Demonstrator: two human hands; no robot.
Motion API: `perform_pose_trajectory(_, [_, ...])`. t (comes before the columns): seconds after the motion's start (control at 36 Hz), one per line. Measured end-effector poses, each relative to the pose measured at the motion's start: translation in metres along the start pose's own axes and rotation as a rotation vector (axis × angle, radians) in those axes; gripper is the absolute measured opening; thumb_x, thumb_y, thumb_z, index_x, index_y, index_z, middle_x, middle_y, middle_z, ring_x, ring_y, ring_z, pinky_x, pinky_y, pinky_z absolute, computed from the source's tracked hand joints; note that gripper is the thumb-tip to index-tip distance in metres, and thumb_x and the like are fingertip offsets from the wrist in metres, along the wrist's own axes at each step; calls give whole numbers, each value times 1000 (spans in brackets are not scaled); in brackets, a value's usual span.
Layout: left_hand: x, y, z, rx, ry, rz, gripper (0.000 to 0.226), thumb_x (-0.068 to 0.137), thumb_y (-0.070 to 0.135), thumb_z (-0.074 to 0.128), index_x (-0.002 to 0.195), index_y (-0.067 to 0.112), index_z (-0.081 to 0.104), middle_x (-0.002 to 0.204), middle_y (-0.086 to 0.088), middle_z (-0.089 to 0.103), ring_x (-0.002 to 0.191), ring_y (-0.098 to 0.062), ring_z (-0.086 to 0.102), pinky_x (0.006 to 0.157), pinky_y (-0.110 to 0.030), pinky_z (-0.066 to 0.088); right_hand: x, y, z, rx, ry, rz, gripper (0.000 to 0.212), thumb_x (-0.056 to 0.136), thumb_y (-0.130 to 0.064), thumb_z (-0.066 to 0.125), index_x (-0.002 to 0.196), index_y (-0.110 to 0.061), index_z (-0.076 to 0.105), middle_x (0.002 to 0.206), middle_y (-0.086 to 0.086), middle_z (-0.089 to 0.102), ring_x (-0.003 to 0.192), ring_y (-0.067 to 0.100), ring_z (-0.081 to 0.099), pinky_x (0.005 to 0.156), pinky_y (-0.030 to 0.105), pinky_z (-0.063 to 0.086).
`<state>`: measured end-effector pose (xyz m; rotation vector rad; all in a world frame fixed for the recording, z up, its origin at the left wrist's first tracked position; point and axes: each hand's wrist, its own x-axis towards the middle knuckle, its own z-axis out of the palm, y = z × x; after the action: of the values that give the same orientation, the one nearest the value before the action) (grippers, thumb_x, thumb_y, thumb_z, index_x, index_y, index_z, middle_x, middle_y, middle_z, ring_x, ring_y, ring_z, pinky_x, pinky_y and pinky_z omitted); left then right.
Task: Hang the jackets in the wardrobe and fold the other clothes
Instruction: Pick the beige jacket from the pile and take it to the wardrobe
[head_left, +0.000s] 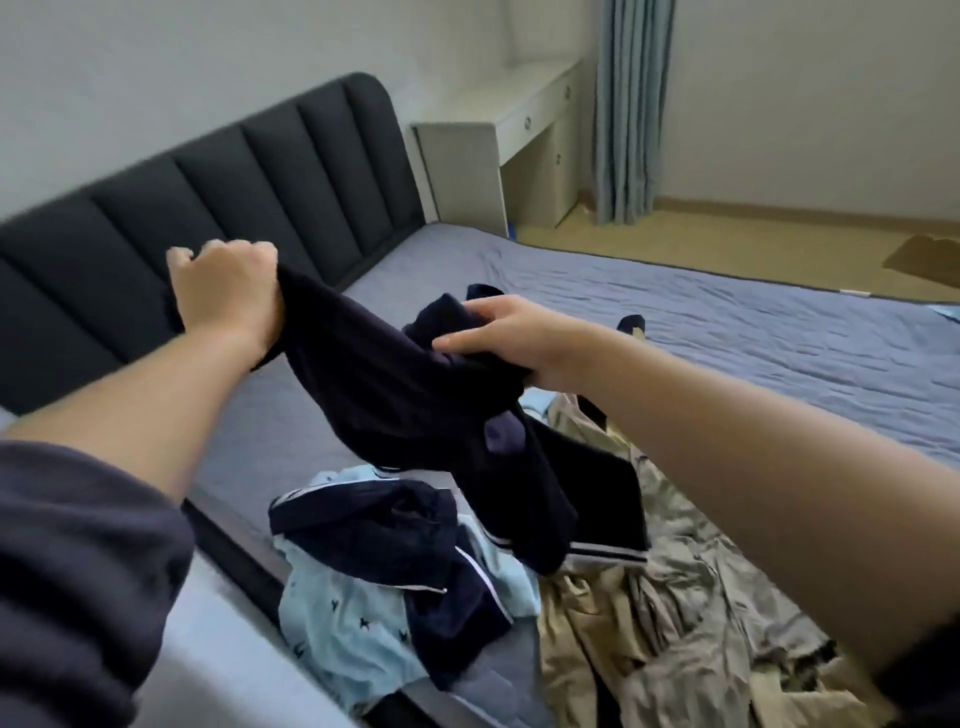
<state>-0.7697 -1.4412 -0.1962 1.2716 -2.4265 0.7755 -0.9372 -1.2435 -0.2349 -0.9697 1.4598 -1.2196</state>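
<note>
While both hands keep it raised over the bed (727, 332), the dark navy garment (395, 384) hangs stretched between them, striped hem drooping over the heap. Left hand (228, 291) fisted round one end, toward the headboard (218, 197). Right hand (511, 338) gripping bunched cloth. Probably pulled taut to find its shape before folding. Heap by the bed's near edge: pale blue printed piece (332, 623), navy striped piece (374, 525), khaki jacket (649, 623).
</note>
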Motion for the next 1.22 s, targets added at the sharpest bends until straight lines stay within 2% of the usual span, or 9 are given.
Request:
perform_pose_trajectory(0.14, [4, -23, 30, 79, -243, -87, 22, 85, 7, 46, 104, 10, 59, 106, -15, 61, 106, -35, 51, 87, -42, 37, 41, 10, 29, 6, -18, 86, 4, 90, -22, 64, 87, -19, 65, 80, 0, 64, 73, 15, 62, 65, 28, 55])
perform_pose_trajectory(0.25, [-42, 10, 98, 47, -615, -6, 47, 87, 16, 47, 134, 16, 40, 136, -10, 42, 130, -29, 33, 101, -44, 34, 47, 103, 23, -125, 52, 311, 15, 95, -20, 55, 110, -19, 55, 76, 3, 52, 59, 13, 51, 50, 24, 50])
perform_pose_trajectory(0.5, [-206, 163, 222, -29, -1069, 391, 48, 89, 17, 45, 137, 19, 36, 139, -5, 39, 130, -25, 36, 98, -39, 37, -55, 331, -37, -372, 100, 785, 12, 92, -16, 49, 91, -12, 61, 75, 4, 61, 54, 14, 54, 39, 19, 37])
perform_pose_trajectory(0.69, [-284, 273, 242, -174, -1135, 593, 36, 95, 24, 45, 130, 16, 41, 132, -7, 44, 123, -27, 41, 95, -37, 38, -105, 420, -58, -390, 174, 887, 15, 89, -13, 48, 89, -14, 63, 76, 2, 63, 65, 18, 59, 47, 20, 43])
perform_pose_trajectory(0.86, [-354, 348, 244, -301, -1182, 747, 32, 90, 18, 46, 123, 13, 45, 130, -11, 47, 122, -30, 45, 94, -40, 42, -156, 493, -68, -635, 224, 979, 41, 90, -23, 51, 130, -16, 50, 130, 8, 53, 119, 24, 52, 95, 28, 43])
perform_pose_trajectory(0.97, [-405, 392, 243, -486, -1333, 668, 56, 90, 31, 53, 140, 18, 31, 135, -9, 45, 125, -30, 45, 95, -41, 44, -197, 533, -69, -510, 319, 1034, 72, 86, -21, 58, 149, -19, 23, 144, 13, 38, 126, 29, 47, 99, 32, 43])
perform_pose_trajectory(1.08, [-442, 421, 242, -635, -1510, 372, 83, 83, 39, 61, 149, 21, 15, 142, -7, 43, 127, -27, 46, 100, -38, 43, -223, 552, -64, -248, 204, 999, 70, 82, -17, 67, 144, -17, 33, 130, 7, 52, 109, 17, 57, 81, 19, 48])
perform_pose_trajectory(1.14, [-452, 428, 239, -613, -1500, 300, 64, 83, 36, 61, 140, 21, 36, 135, -5, 51, 123, -26, 50, 99, -37, 44, -232, 554, -60, -174, 168, 976, 57, 80, -13, 68, 133, -14, 48, 108, 2, 61, 84, 9, 59, 63, 13, 48])
perform_pose_trajectory(1.22, [-456, 435, 231, -565, -1356, 282, 23, 83, 32, 59, 106, 28, 62, 122, -2, 56, 115, -22, 54, 96, -36, 45, -241, 553, -59, -140, 188, 910, 40, 81, -6, 66, 121, -7, 60, 104, 2, 63, 91, 11, 59, 71, 13, 50])
